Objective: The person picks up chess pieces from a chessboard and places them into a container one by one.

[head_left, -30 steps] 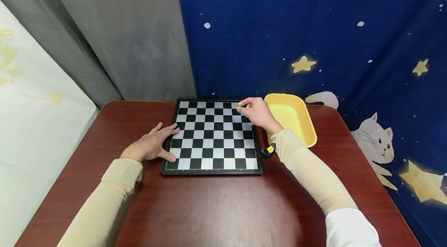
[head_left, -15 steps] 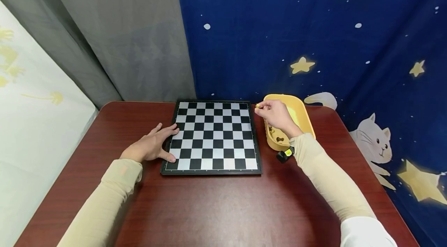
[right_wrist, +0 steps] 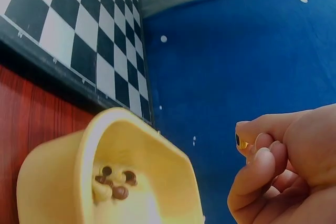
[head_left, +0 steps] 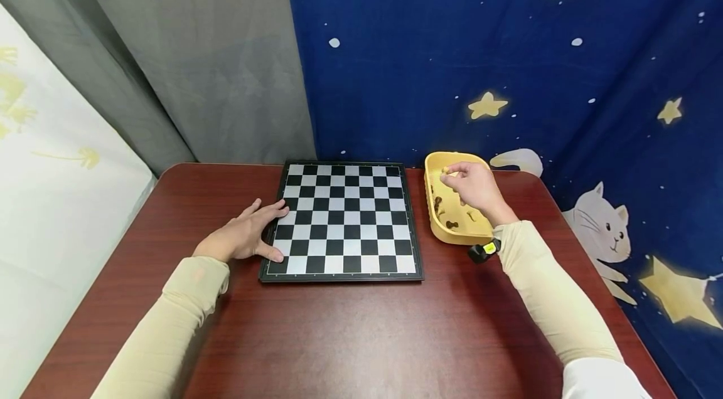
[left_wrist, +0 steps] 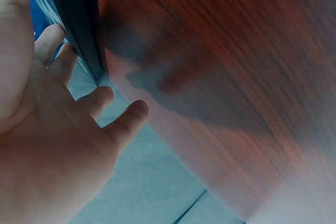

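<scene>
A black-and-white chessboard (head_left: 346, 223) with a black frame lies flat on the table, its squares bare. My left hand (head_left: 240, 237) rests at the board's left edge, fingers on the frame and thumb spread toward the near corner. Over the yellow plastic tub (head_left: 452, 238), my right hand (head_left: 474, 187) pinches a small yellow chess piece (right_wrist: 241, 142) between thumb and index finger. The piece's dark base shows in the right wrist view. Inside the tub lie several dark brown chess pieces (right_wrist: 120, 192) and pale yellow chess pieces (right_wrist: 102, 190); my right hand partly hides them in the head view.
The reddish-brown wooden table (head_left: 339, 330) runs under everything, its far edge close to the board. Behind it hang a grey curtain (head_left: 226, 73) and a blue curtain (head_left: 395, 73) with stars and a cat. A white cloth (head_left: 62, 211) hangs on the left.
My right hand has moved right, from the board's far right corner to over the tub, still pinching the yellow chess piece. My left hand has stayed at the board's edge.
</scene>
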`<control>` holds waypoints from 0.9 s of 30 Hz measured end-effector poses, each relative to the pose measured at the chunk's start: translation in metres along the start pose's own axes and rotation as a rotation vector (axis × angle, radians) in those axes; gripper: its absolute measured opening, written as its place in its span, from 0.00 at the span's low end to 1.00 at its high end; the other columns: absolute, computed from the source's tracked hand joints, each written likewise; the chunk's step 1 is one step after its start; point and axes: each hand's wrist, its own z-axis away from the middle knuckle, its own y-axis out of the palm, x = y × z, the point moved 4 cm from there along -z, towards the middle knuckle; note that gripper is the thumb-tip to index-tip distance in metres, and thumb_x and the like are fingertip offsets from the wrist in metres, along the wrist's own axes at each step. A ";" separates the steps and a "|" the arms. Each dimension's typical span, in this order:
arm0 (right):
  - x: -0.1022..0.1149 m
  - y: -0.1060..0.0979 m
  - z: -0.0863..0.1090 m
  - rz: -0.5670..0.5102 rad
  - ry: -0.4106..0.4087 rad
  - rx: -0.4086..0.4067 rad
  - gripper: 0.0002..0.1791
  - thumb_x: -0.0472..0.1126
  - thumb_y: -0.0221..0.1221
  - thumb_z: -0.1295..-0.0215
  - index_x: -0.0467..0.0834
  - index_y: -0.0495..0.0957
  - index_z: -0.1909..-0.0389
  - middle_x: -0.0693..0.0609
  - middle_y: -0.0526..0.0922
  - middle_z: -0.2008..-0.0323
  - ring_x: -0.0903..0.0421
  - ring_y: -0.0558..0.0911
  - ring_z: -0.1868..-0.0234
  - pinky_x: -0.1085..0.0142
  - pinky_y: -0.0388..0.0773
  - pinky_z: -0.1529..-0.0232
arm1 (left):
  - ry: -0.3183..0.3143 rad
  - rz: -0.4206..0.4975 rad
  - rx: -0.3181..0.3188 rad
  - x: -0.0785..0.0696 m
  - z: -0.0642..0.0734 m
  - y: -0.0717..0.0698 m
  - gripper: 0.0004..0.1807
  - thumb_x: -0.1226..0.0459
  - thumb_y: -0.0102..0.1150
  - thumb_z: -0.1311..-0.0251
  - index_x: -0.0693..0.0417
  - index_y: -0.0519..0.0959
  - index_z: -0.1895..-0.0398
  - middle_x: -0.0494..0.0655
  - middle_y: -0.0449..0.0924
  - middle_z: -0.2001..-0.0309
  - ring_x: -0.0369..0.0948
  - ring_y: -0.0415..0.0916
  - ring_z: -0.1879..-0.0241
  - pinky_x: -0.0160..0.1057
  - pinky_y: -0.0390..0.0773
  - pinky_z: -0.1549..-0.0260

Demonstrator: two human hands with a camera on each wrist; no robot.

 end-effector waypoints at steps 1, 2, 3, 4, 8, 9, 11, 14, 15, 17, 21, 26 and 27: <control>-0.002 -0.002 0.001 -0.001 0.006 -0.001 0.19 0.45 0.63 0.31 0.35 0.81 0.47 0.51 0.79 0.78 0.61 0.74 0.90 0.68 0.74 0.83 | 0.000 0.000 0.000 0.000 0.000 0.000 0.62 0.37 0.76 0.61 0.41 0.59 0.19 0.45 0.45 0.16 0.63 0.35 0.18 0.78 0.51 0.31; -0.004 -0.004 0.002 0.001 0.013 -0.005 0.19 0.45 0.63 0.31 0.35 0.81 0.48 0.52 0.78 0.79 0.61 0.73 0.90 0.68 0.74 0.83 | 0.000 0.000 0.001 0.000 0.000 0.000 0.62 0.37 0.76 0.61 0.41 0.59 0.19 0.45 0.45 0.16 0.63 0.35 0.18 0.78 0.51 0.31; -0.006 -0.005 0.004 0.004 0.022 -0.008 0.19 0.45 0.63 0.31 0.35 0.81 0.47 0.53 0.78 0.79 0.61 0.73 0.90 0.68 0.74 0.83 | 0.000 0.001 0.001 0.000 0.001 0.000 0.62 0.37 0.76 0.61 0.41 0.59 0.19 0.45 0.45 0.16 0.63 0.35 0.18 0.78 0.51 0.31; -0.008 -0.007 0.005 0.010 0.029 -0.012 0.19 0.45 0.63 0.31 0.35 0.81 0.47 0.54 0.77 0.80 0.61 0.74 0.90 0.68 0.74 0.83 | 0.000 0.003 0.001 -0.001 0.001 0.000 0.62 0.37 0.76 0.61 0.42 0.59 0.19 0.45 0.45 0.16 0.63 0.35 0.18 0.77 0.51 0.31; -0.014 -0.013 0.007 0.028 0.050 -0.023 0.18 0.46 0.62 0.31 0.37 0.82 0.48 0.57 0.77 0.81 0.58 0.75 0.89 0.67 0.75 0.82 | 0.008 -0.002 -0.004 -0.001 0.002 0.000 0.62 0.37 0.76 0.61 0.42 0.59 0.20 0.45 0.45 0.16 0.63 0.36 0.18 0.78 0.53 0.31; -0.016 -0.014 0.008 0.029 0.051 -0.022 0.18 0.46 0.62 0.31 0.37 0.82 0.48 0.57 0.77 0.81 0.57 0.75 0.88 0.67 0.75 0.82 | 0.010 -0.004 -0.006 -0.001 0.002 0.000 0.62 0.38 0.76 0.61 0.42 0.59 0.20 0.45 0.45 0.16 0.63 0.36 0.18 0.78 0.53 0.32; -0.018 -0.015 0.008 0.032 0.053 -0.023 0.19 0.46 0.62 0.30 0.37 0.81 0.47 0.56 0.77 0.80 0.56 0.76 0.88 0.66 0.74 0.82 | 0.015 -0.010 -0.012 -0.002 0.002 -0.001 0.62 0.37 0.76 0.61 0.43 0.59 0.20 0.46 0.46 0.16 0.64 0.37 0.18 0.78 0.54 0.32; -0.020 -0.017 0.009 0.031 0.055 -0.027 0.19 0.46 0.62 0.30 0.36 0.81 0.47 0.56 0.76 0.80 0.57 0.75 0.88 0.66 0.74 0.82 | 0.024 -0.016 -0.017 -0.002 0.002 -0.002 0.63 0.37 0.75 0.62 0.44 0.59 0.20 0.47 0.46 0.16 0.64 0.37 0.18 0.77 0.54 0.32; -0.020 -0.018 0.009 0.029 0.056 -0.030 0.19 0.46 0.62 0.30 0.36 0.81 0.47 0.56 0.76 0.81 0.58 0.75 0.88 0.66 0.74 0.82 | 0.025 -0.015 -0.017 -0.002 0.001 -0.002 0.63 0.37 0.75 0.62 0.44 0.59 0.20 0.47 0.46 0.16 0.64 0.37 0.18 0.77 0.54 0.32; -0.020 -0.020 0.010 0.027 0.056 -0.039 0.19 0.46 0.62 0.30 0.36 0.81 0.47 0.56 0.76 0.81 0.59 0.74 0.88 0.67 0.73 0.83 | 0.022 -0.014 -0.014 -0.001 0.001 -0.002 0.63 0.37 0.75 0.62 0.44 0.59 0.20 0.47 0.46 0.16 0.64 0.37 0.18 0.77 0.54 0.31; -0.021 -0.022 0.012 0.017 0.066 -0.042 0.20 0.46 0.62 0.30 0.37 0.81 0.46 0.57 0.75 0.81 0.59 0.73 0.88 0.66 0.71 0.83 | 0.010 -0.006 -0.007 0.000 0.000 -0.001 0.63 0.37 0.76 0.62 0.43 0.58 0.19 0.46 0.46 0.16 0.63 0.36 0.18 0.77 0.54 0.31; -0.027 -0.020 0.013 0.010 0.088 -0.037 0.22 0.46 0.62 0.30 0.38 0.80 0.42 0.56 0.74 0.82 0.55 0.75 0.87 0.66 0.70 0.83 | 0.014 -0.006 -0.010 -0.001 0.001 -0.002 0.63 0.38 0.76 0.61 0.44 0.59 0.19 0.47 0.46 0.16 0.64 0.37 0.18 0.77 0.53 0.31; -0.028 -0.020 0.013 0.012 0.090 -0.036 0.22 0.46 0.62 0.30 0.37 0.79 0.41 0.56 0.74 0.82 0.55 0.75 0.87 0.66 0.70 0.83 | 0.014 -0.007 -0.012 -0.001 0.002 -0.003 0.63 0.38 0.76 0.61 0.44 0.59 0.19 0.48 0.46 0.16 0.64 0.37 0.18 0.77 0.53 0.31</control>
